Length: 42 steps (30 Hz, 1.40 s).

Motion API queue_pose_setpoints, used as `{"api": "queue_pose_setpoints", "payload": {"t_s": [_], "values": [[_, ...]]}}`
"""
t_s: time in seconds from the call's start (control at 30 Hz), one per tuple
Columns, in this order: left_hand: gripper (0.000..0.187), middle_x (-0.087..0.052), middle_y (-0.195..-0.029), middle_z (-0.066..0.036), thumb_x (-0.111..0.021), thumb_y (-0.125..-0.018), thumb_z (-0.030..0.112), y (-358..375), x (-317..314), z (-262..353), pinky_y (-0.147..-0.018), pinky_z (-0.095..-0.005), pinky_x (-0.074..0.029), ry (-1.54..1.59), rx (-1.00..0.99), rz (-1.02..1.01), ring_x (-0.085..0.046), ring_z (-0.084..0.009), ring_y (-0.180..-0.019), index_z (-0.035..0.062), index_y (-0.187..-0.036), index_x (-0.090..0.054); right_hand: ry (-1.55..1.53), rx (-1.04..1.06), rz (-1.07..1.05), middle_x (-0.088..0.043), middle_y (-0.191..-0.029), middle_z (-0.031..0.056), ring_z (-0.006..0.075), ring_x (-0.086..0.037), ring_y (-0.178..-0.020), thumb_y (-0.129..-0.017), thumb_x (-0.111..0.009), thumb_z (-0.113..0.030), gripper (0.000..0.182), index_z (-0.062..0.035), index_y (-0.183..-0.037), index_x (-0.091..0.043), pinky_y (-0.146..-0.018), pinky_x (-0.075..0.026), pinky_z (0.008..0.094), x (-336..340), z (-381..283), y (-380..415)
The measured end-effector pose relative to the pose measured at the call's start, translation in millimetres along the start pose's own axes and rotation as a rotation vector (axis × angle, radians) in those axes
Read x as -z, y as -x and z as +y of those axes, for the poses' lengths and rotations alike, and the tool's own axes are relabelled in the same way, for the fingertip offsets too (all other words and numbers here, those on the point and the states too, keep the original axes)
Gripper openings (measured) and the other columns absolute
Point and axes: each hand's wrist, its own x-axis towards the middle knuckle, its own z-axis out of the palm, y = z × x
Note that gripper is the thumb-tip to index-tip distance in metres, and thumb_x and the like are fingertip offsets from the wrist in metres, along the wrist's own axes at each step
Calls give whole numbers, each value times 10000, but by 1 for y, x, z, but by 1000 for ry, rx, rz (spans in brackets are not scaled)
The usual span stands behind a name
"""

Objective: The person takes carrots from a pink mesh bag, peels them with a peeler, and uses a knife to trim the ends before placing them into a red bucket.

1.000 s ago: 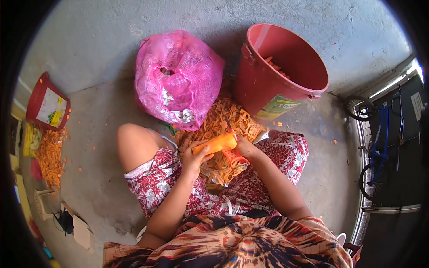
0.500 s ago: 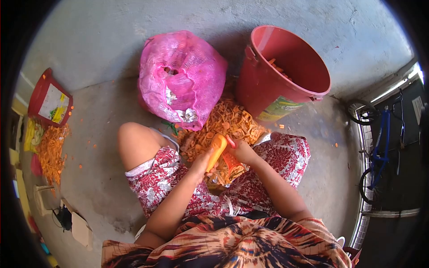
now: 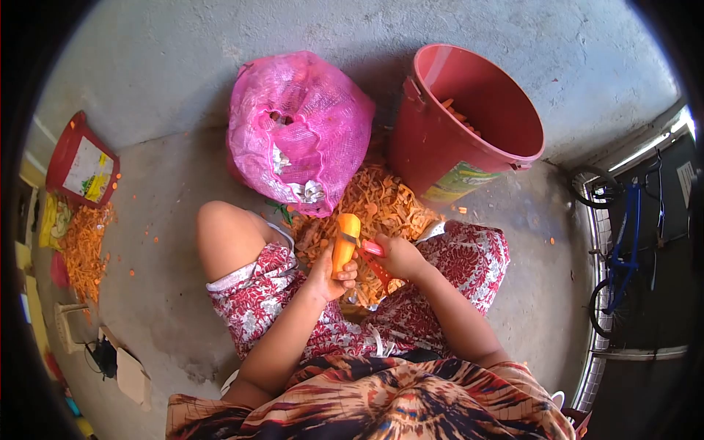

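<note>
My left hand (image 3: 328, 279) is wrapped round the lower part of a thick orange carrot (image 3: 342, 254), which stands nearly upright over the peelings. My right hand (image 3: 400, 258) grips a peeler by its red handle (image 3: 373, 248). The peeler's dark blade (image 3: 350, 238) lies across the carrot's upper side. Below my right fingers shows a red plastic piece (image 3: 380, 276), partly covered by the hand. A heap of orange peelings (image 3: 396, 209) spreads on the floor between my legs, under both hands.
A pink mesh sack (image 3: 323, 110) stands beyond the heap. Right of it is a large red bucket (image 3: 411, 147) with carrots inside. At the left, a smaller red bucket (image 3: 62, 158) lies beside more peelings (image 3: 84, 249). A blue bicycle (image 3: 625, 235) is at the far right.
The carrot has turned more upright and shifted slightly left in my left hand. My right hand has turned, bringing the peeler's blade onto the carrot.
</note>
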Motion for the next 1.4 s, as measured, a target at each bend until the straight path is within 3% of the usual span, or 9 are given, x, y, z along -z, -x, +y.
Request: {"api": "queue_pose_setpoints", "payload": {"t_s": [0.2, 0.4, 0.5, 0.6, 0.8, 0.93, 1.03, 1.2, 1.4], "values": [[508, -398, -517, 35, -297, -837, 564, 3, -4, 1, -401, -216, -283, 47, -16, -6, -339, -58, -367, 96, -823, -492, 176, 55, 56, -588, -685, 139, 321, -581, -661, -730, -554, -261, 258, -80, -898, -482, -597, -455, 423, -1, -9, 4], [511, -398, -509, 33, -301, -835, 564, 2, -2, 1, -401, -217, -285, 41, -9, -12, -341, -59, -366, 92, -817, -497, 286, -18, 103, -576, -630, 120, 301, -580, -586, -745, -555, -265, 226, -127, -916, -503, -543, -464, 413, -10, 1, -3], [513, -404, -509, 28, -304, -835, 562, 0, 2, 2, -402, -217, -284, 39, 10, -53, -342, -60, -365, 87, -817, -497, 296, -24, 185, -569, -606, 112, 296, -578, -566, -740, -561, -261, 232, -121, -915, -501, -524, -464, 405, -16, 7, -7], [508, -412, -507, 24, -315, -833, 560, -1, 3, 2, -401, -217, -285, 41, 14, -63, -346, -61, -366, 86, -816, -498, 283, -19, 127, -584, -634, 128, 302, -591, -607, -756, -491, -201, 197, -88, -916, -477, -551, -468, 404, -10, 2, -6], [500, -413, -497, 22, -337, -826, 559, 3, -7, 3, -406, -220, -293, 54, -82, 56, -347, -66, -369, 87, -801, -501, 202, 126, 70, -578, -642, 145, 321, -582, -619, -700, -585, -210, 257, -77, -893, -482, -551, -460, 408, 10, -13, 3], [498, -413, -494, 22, -343, -824, 556, 1, -1, 5, -410, -227, -301, 42, -104, 38, -343, -70, -364, 85, -791, -503, -188, 103, 354, -573, -651, 149, 325, -569, -568, -705, -630, -199, 221, -64, -833, -510, -524, -455, 390, 8, -5, -1], [503, -411, -488, 21, -346, -821, 561, 2, -3, 4, -409, -230, -303, 19, -61, 31, -340, -71, -359, 84, -783, -503, -70, 27, 419, -574, -651, 165, 340, -576, -620, -704, -618, -232, 265, -74, -879, -498, -544, -456, 411, 14, 5, -6], [507, -411, -484, 20, -323, -833, 556, 1, -1, 3, -413, -228, -302, 14, -65, 4, -337, -69, -356, 85, -790, -504, 123, 127, 175, -570, -615, 146, 323, -577, -605, -730, -564, -270, 255, -74, -878, -495, -548, -455, 417, 12, 4, -2], [513, -418, -492, 18, -322, -831, 562, 2, -5, 2, -416, -224, -296, 36, -66, -24, -340, -67, -355, 80, -816, -500, 225, 133, 86, -564, -607, 142, 323, -569, -587, -732, -571, -284, 281, -78, -902, -484, -533, -447, 421, 1, 5, -3]]}}
